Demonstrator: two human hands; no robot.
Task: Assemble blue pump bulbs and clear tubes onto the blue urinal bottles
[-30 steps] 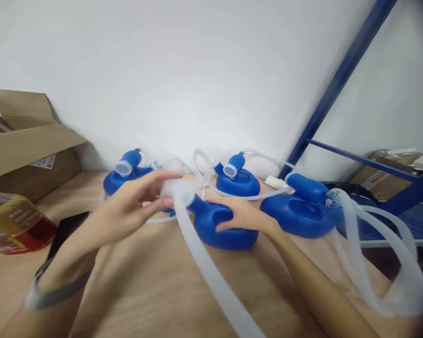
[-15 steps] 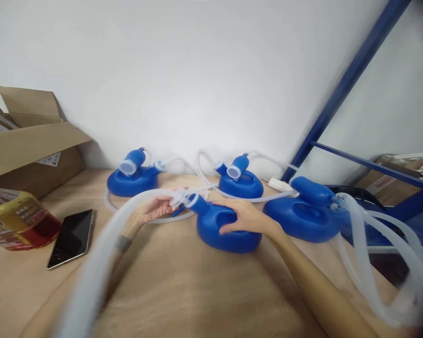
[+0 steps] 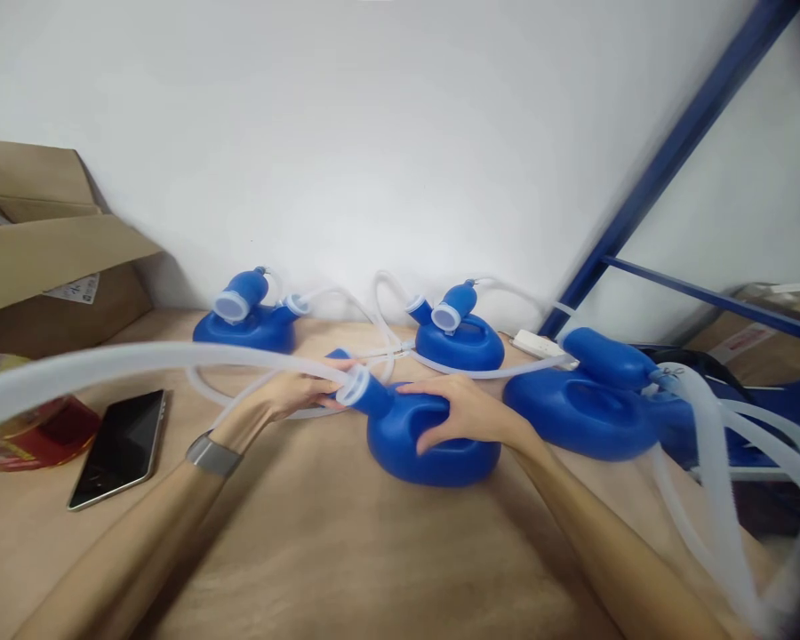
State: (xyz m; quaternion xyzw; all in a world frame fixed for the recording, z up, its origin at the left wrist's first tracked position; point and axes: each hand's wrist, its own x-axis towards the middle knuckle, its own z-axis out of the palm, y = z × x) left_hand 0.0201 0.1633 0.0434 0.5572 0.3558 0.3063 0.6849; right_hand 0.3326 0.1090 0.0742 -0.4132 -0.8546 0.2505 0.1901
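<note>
A blue plastic urinal bottle (image 3: 433,467) sits on the table in the middle, its neck tilted up to the left. My right hand (image 3: 463,409) grips its top, thumb at the handle opening. On the neck sits a translucent cap (image 3: 353,385), from which a thick whitish hose (image 3: 173,354) arches away to the left. Just behind the cap, my left hand (image 3: 300,391) has its fingers closed across a small blue plastic piece (image 3: 337,355). Part of that piece and some fingertips are hidden behind the cap and hose.
Similar blue bottles with hoses stand at back left (image 3: 246,331), back centre (image 3: 467,345) and right (image 3: 580,418). At left are a phone (image 3: 118,449), a red-and-yellow container (image 3: 46,431) and an open cardboard box (image 3: 116,307). A blue metal frame (image 3: 680,147) rises at right.
The cap with its hose now sits on the bottle's neck. My left hand has let go of the cap and closed on the blue piece behind it. My right hand stays on the bottle.
</note>
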